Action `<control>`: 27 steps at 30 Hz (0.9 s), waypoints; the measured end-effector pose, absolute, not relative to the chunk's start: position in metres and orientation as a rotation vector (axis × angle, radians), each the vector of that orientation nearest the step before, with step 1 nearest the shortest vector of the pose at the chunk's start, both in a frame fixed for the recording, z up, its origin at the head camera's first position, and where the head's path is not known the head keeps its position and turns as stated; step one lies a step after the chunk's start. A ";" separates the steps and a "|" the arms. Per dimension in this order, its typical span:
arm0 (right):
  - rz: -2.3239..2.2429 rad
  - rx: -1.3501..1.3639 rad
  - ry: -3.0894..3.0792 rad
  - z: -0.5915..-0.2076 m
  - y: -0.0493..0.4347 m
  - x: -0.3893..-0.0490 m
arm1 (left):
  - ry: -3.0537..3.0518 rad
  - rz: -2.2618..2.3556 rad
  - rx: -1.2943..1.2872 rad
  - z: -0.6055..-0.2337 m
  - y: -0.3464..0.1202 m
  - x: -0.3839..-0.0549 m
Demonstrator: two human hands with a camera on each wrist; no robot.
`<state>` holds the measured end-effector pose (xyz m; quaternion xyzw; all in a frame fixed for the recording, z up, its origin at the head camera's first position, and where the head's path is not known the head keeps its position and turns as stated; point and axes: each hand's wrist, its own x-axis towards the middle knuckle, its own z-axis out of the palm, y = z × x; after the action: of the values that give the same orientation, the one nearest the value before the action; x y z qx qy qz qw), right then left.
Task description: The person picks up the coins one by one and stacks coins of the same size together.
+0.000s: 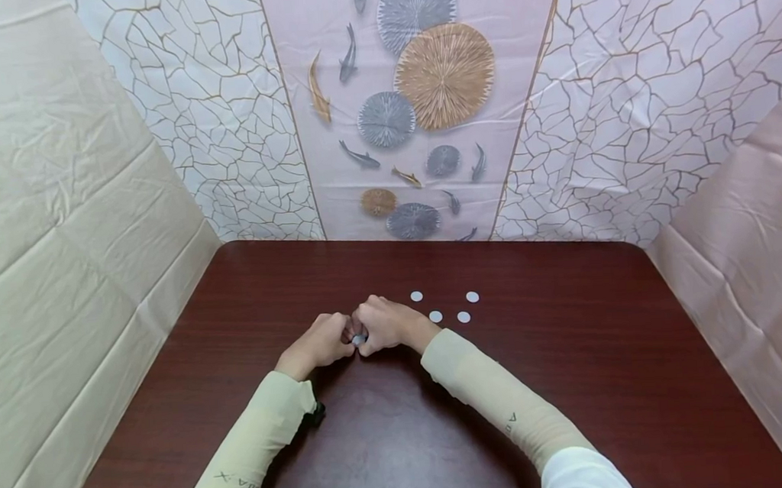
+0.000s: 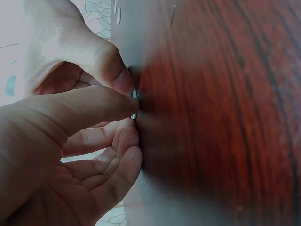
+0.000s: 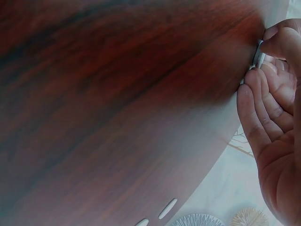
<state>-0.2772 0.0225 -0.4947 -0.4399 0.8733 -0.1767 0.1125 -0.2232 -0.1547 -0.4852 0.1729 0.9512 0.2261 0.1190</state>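
Between my two hands, low over the dark wooden table, is a small round white disc (image 1: 359, 340), mostly covered by fingers. My left hand (image 1: 319, 341) pinches it from the left, fingers curled. From the right, my right hand (image 1: 386, 322) grips it too, and the two hands meet around it. In the left wrist view the disc (image 2: 135, 112) shows edge-on as a thin sliver beside both thumbs. The right wrist view shows the disc (image 3: 257, 54) by the right thumb, with the other fingertips close to or on the tabletop.
Several white discs lie flat on the table (image 1: 579, 352) right of the hands, among them a far-right disc (image 1: 472, 296) and a nearer disc (image 1: 436, 316). A patterned cloth (image 1: 398, 159) hangs behind the table; pale cloths cover both sides.
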 end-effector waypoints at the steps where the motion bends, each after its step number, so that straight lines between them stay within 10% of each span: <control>1: -0.519 -1.286 2.564 -0.495 0.022 -0.277 | 2.780 0.664 0.504 -0.485 -0.155 -0.223; 27: -0.541 -1.264 2.529 -0.490 0.026 -0.276 | 2.761 0.724 0.532 -0.489 -0.159 -0.224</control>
<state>-0.2763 0.0265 -0.4898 -0.4352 0.8711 -0.1862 0.1311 -0.2237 -0.1595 -0.4886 0.1819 0.9442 0.2475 0.1188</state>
